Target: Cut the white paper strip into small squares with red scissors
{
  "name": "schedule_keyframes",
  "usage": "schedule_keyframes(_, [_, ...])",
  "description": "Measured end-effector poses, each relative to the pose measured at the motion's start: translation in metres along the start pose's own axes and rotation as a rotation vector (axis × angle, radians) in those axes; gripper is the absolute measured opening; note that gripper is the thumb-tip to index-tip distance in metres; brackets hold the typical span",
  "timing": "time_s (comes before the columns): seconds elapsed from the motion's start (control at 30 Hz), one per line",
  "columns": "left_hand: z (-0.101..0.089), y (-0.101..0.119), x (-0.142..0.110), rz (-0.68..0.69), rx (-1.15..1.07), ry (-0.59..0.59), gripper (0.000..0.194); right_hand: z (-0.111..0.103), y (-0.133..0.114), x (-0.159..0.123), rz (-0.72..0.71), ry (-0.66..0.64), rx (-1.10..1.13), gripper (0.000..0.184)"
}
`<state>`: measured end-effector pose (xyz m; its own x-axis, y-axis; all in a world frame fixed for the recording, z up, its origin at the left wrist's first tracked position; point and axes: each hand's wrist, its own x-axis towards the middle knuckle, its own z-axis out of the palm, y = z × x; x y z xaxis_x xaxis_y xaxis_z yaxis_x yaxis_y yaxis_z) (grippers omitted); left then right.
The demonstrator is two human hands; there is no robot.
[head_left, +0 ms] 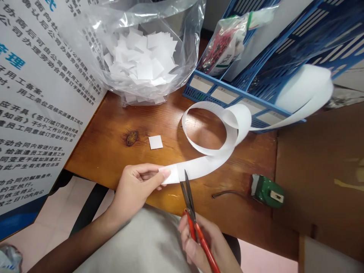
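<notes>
My left hand (136, 185) pinches the free end of a long white paper strip (216, 159) between thumb and fingers. The strip curls in a loop over the wooden table (113, 151) and runs off to the upper right. My right hand (201, 242) grips red-handled scissors (189, 204), whose blades are slightly apart and point up at the strip just right of my left fingertips. One small cut white square (156, 142) lies on the table beyond my left hand.
A clear plastic bag (142, 57) full of several white paper squares stands at the back. A blue file rack (261, 64) holds a packet at the back right. A green device (267, 191) with a cord lies near the table's front right. A printed board (40, 94) leans at left.
</notes>
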<state>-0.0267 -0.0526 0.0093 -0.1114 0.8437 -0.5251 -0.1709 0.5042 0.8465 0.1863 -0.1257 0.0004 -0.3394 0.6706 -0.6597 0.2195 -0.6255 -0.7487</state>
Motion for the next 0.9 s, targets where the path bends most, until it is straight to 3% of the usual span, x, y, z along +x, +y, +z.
schedule_keyframes(0.27, [0.002,0.003,-0.005,0.025,-0.012,0.024,0.005,0.003,-0.005,0.017,-0.059,-0.075,0.040,0.056])
schedule_keyframes(0.9, [0.005,0.004,-0.004,0.052,0.022,0.069,0.008,0.008,-0.017,0.018,-0.031,-0.044,-0.004,0.061])
